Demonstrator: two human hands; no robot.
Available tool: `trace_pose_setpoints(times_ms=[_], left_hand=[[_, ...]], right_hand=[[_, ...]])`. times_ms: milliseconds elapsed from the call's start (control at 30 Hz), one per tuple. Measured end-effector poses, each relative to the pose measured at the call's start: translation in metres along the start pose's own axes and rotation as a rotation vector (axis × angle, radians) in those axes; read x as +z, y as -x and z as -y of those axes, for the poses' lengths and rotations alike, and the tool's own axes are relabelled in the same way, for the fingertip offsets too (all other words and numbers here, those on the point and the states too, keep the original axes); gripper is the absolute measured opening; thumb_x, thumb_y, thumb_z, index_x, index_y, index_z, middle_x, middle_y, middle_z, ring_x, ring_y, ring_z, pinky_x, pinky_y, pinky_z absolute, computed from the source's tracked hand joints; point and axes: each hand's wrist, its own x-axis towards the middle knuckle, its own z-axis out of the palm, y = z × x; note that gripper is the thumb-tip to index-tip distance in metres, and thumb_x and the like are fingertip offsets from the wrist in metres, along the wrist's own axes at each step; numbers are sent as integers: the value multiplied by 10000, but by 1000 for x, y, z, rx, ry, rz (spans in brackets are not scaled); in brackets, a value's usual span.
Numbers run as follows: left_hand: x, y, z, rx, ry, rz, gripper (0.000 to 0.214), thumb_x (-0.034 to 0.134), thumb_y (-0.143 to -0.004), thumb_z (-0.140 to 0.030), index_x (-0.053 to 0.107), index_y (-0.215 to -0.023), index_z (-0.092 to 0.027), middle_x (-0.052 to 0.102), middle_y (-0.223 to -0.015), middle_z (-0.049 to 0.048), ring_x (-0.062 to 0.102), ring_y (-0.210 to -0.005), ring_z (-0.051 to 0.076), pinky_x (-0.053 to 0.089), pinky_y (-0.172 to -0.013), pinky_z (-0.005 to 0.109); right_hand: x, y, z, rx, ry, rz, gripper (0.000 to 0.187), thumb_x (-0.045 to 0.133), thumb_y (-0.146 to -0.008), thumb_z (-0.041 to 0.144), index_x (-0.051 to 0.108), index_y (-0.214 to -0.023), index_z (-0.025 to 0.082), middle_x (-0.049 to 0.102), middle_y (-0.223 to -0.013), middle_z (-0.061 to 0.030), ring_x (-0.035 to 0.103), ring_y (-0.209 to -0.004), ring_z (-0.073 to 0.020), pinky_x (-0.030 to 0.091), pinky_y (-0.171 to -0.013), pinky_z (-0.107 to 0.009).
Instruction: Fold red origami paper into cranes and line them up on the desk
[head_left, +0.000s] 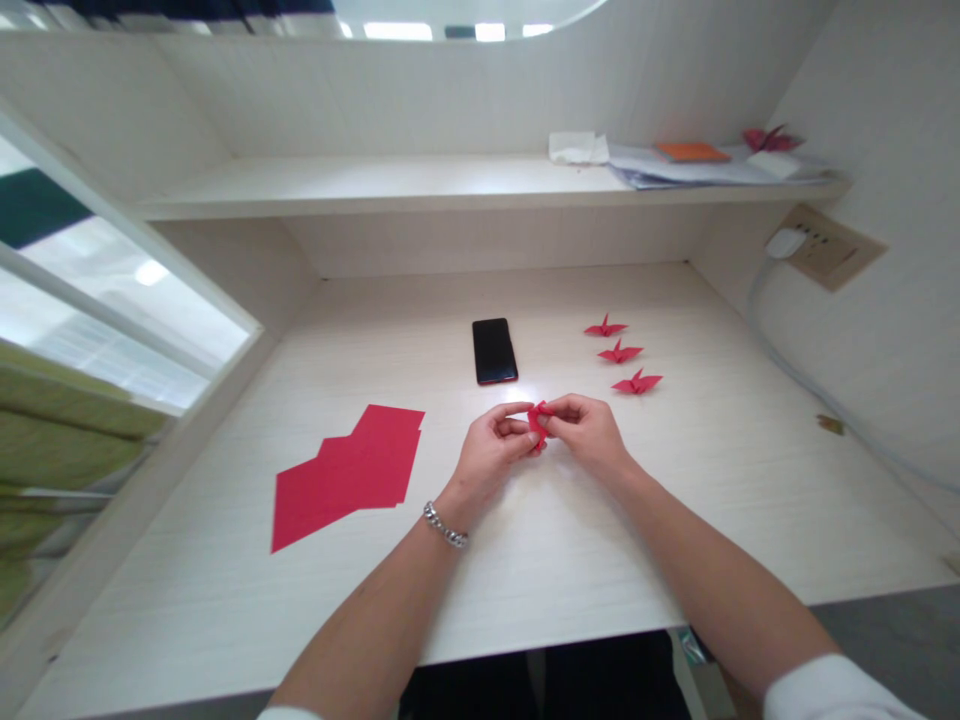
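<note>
One small piece of folded red paper (537, 427), narrow, layered, uneven-edged, partly hidden by fingertips; we find it over the pale wood-grained desk (540, 570). Bare left hand (491, 445): fingers curled, nearly closed, gripping its left side. Bare right hand (591, 430): thumb and fingertips pinching its right.

bright, diffuse light leaves a pale glare on the desk (525, 590), with soft, faint shadows.

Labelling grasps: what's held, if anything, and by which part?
Small folded red paper: the left hand holds its left side, the right hand its upper right.
</note>
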Motion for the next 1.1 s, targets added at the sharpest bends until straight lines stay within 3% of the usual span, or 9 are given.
trace_pose_setpoints(times_ms=[200, 400, 733, 1100], left_hand=[[3, 3, -5, -46, 38, -7, 545, 839, -597, -160, 621, -1095, -132, 716, -769, 60, 683, -705, 170, 518, -684, 281], [6, 5, -6, -136, 42, 3, 509, 832, -649, -259, 621, -1095, -138, 706, -740, 55, 674, -626, 161, 503, -600, 260], [7, 5, -4, -121, -33, -4, 517, 834, -638, -224, 607, -1090, -119, 687, -682, 46, 651, -585, 151, 483, -557, 243], [3, 8, -5, -136, -13, 69, 579, 818, -614, -131, 602, -1152, -138, 704, -739, 56, 660, -618, 161, 503, -609, 273]], right_hand=[[1, 0, 1, -38, 12, -23, 261, 786, -653, 378, 716, -793, 168, 739, -784, -70, 687, -726, -210, 554, -697, -327], [0, 0, 2, -79, -8, -56, 284, 787, -651, 402, 715, -795, 169, 739, -785, -64, 688, -731, -206, 559, -702, -326], [2, 0, 4, 43, -134, -8, 351, 830, -595, 381, 665, -810, 158, 722, -736, -54, 674, -669, -196, 560, -641, -333], [-2, -3, 5, 8, -163, -76, 332, 847, -572, 360, 670, -768, 159, 724, -735, -48, 677, -685, -191, 574, -643, -333]])
